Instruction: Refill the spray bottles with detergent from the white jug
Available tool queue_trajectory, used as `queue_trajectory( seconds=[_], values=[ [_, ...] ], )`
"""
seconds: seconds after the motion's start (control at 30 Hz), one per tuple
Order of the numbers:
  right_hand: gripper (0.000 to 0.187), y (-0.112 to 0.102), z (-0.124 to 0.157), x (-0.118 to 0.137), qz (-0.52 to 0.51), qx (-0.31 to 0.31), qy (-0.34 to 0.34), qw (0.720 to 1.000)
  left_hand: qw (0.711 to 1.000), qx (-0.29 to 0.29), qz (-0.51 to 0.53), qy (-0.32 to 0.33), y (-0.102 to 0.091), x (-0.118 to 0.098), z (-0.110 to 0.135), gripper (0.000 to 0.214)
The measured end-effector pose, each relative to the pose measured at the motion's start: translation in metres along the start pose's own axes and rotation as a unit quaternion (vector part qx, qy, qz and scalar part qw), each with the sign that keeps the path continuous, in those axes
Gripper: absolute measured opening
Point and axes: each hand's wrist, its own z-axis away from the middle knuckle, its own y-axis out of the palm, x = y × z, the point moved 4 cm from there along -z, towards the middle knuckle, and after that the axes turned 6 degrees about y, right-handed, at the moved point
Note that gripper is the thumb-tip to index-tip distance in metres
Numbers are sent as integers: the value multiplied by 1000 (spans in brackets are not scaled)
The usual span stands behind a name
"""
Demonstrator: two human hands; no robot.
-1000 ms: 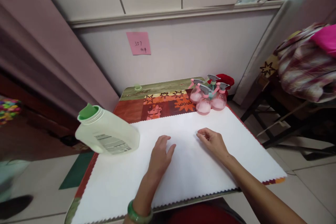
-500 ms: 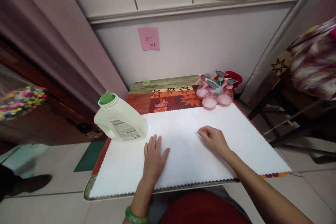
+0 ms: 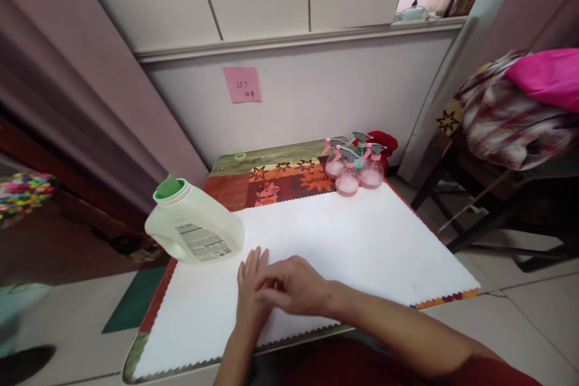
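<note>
A white cloth (image 3: pixel 362 241) with a zigzag edge covers most of a small table (image 3: pixel 271 160). My left hand (image 3: pixel 249 301) lies flat on the cloth near its front edge, fingers stretched forward. My right hand (image 3: pixel 294 286) has crossed over and rests on top of the left hand, fingers curled loosely and holding nothing. A pale green detergent jug (image 3: pixel 192 230) with an open green spout stands just left of both hands, at the cloth's left corner.
Three pink spray bottles (image 3: pixel 353 169) cluster at the table's far right corner, a red object behind them. A small green cap (image 3: pixel 239 154) lies at the far edge. A pink note (image 3: pixel 243 84) hangs on the wall. A chair with clothes (image 3: pixel 511 108) stands right.
My right hand has moved left across the cloth and now lies over my left hand. The left hand has slid slightly back and left. The view shifted.
</note>
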Motion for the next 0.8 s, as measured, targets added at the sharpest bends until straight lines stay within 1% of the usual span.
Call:
queue_trajectory(
  seconds=[0.07,0.13,0.17,0.23,0.3,0.37,0.43,0.5,0.57,0.6,0.67,0.73,0.8],
  values=[
    [12,-16,7,-40,-14,-42,97,994,1000,23,18,-11,-1,4,-3,54],
    [13,-38,19,-75,-9,-91,180,979,998,34,44,-33,-4,6,-8,56],
    [13,-49,26,-89,-7,-114,214,970,997,27,57,-43,-7,6,-12,57],
    [16,-70,42,-109,-5,-150,252,956,995,0,81,-49,-14,2,-21,55],
    [19,-85,54,-119,-4,-174,266,948,994,-26,104,-35,-20,-11,-32,52],
    [20,-93,60,-123,-1,-190,270,944,991,-32,128,6,-23,-30,-44,46],
    [20,-93,58,-121,4,-198,265,944,987,-13,147,67,-22,-53,-55,42],
    [19,-88,51,-117,15,-199,253,947,979,24,159,129,-16,-72,-63,40],
    [17,-82,43,-112,35,-198,237,950,971,55,156,173,-7,-80,-69,42],
    [16,-81,40,-111,48,-200,231,951,970,61,149,183,-3,-79,-71,44],
    [16,-85,39,-112,82,-213,226,947,974,52,127,178,2,-67,-73,49],
    [20,-100,46,-119,122,-235,233,936,982,33,105,150,4,-47,-74,52],
    [29,-122,60,-131,163,-263,251,917,990,23,88,112,3,-27,-73,56]
  ],
)
